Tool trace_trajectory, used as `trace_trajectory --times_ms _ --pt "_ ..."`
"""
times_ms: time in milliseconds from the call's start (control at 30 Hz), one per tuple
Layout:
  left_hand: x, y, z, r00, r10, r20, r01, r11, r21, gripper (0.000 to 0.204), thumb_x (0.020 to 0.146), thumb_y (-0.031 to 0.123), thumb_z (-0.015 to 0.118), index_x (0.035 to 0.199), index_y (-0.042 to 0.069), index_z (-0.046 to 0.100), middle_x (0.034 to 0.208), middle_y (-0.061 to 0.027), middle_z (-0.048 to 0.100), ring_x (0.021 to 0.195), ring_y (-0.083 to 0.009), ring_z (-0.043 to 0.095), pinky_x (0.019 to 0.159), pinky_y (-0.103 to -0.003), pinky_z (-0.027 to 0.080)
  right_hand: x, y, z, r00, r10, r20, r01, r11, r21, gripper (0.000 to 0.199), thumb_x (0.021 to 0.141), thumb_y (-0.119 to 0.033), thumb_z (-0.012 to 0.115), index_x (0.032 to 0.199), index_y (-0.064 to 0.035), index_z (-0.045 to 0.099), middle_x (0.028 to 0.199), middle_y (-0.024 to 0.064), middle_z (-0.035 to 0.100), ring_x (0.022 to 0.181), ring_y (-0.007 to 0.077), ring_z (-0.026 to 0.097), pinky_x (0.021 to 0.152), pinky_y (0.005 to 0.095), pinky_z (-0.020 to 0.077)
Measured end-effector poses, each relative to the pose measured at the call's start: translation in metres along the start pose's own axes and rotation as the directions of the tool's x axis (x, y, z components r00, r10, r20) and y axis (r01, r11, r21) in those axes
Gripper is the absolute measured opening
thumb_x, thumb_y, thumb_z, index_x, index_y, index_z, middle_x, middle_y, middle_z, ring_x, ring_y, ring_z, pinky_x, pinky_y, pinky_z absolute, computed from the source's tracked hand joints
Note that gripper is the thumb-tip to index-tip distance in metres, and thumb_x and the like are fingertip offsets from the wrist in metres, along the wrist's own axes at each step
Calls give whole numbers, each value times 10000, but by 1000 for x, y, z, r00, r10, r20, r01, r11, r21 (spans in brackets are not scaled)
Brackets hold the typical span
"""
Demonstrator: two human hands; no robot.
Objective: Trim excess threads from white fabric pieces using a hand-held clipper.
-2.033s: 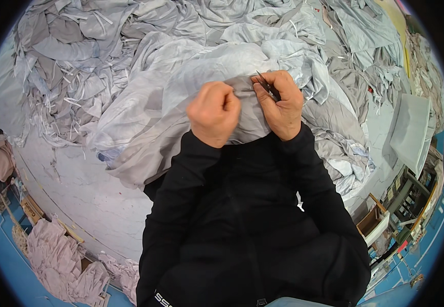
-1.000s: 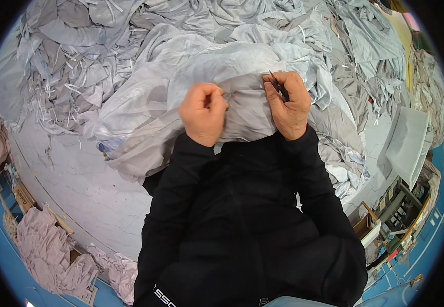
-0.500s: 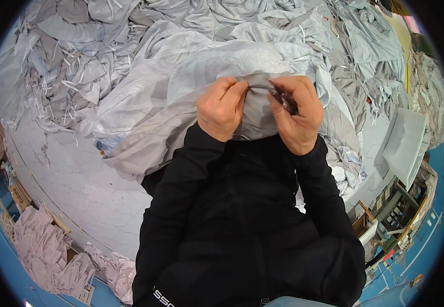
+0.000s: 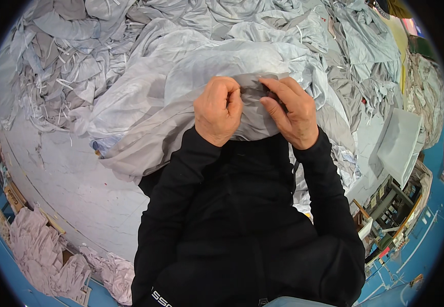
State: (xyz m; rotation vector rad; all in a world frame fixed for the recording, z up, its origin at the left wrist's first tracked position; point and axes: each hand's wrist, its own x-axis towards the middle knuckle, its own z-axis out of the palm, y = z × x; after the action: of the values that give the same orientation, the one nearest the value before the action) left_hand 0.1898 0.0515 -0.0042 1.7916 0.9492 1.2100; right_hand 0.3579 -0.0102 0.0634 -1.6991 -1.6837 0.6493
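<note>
A wide, crumpled grey cloth [image 4: 165, 125] with a pale blue-white side [image 4: 217, 64] lies in front of my body and over my lap. My left hand [image 4: 218, 110] is closed, pinching the grey cloth between thumb and forefinger. Just right of it, my right hand [image 4: 293, 112] is curled at the same stretch of cloth, thumb and forefinger bent toward the left hand. A small dark thing shows within the right hand's grip; most of it is hidden by the fingers, so its kind cannot be made out.
Heaped grey and pale blue cloths with white ties [image 4: 73, 66] cover the far side of the marbled white table [image 4: 84, 179]. A translucent bin [image 4: 400, 146] stands at the right edge. Pinkish cloths [image 4: 40, 253] lie lower left, above a blue floor [image 4: 424, 233].
Both hands have shifted slightly left. The right hand has turned and its fingers have come closer to the left hand, hiding more of the dark thing. The left hand keeps its pinch.
</note>
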Motion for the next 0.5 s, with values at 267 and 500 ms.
trace_trajectory --times_ms 267,500 --pt "7 -4 1 990 123 61 -128 989 79 218 742 -82 692 925 18 628 869 -106 637 679 -254 634 572 -335 500 -1 0 11 991 27 -130 -24 999 31 283 888 -68 694 1154 19 651 860 100 601 791 218 593 722 298 470" --pt "6 -2 2 985 169 35 -172 978 116 203 724 -90 682 822 25 547 859 -107 620 674 -288 614 576 -352 502 0 1 6 998 -19 -62 17 999 -41 327 853 -38 722 1170 -2 655 873 96 600 743 197 594 668 286 479"
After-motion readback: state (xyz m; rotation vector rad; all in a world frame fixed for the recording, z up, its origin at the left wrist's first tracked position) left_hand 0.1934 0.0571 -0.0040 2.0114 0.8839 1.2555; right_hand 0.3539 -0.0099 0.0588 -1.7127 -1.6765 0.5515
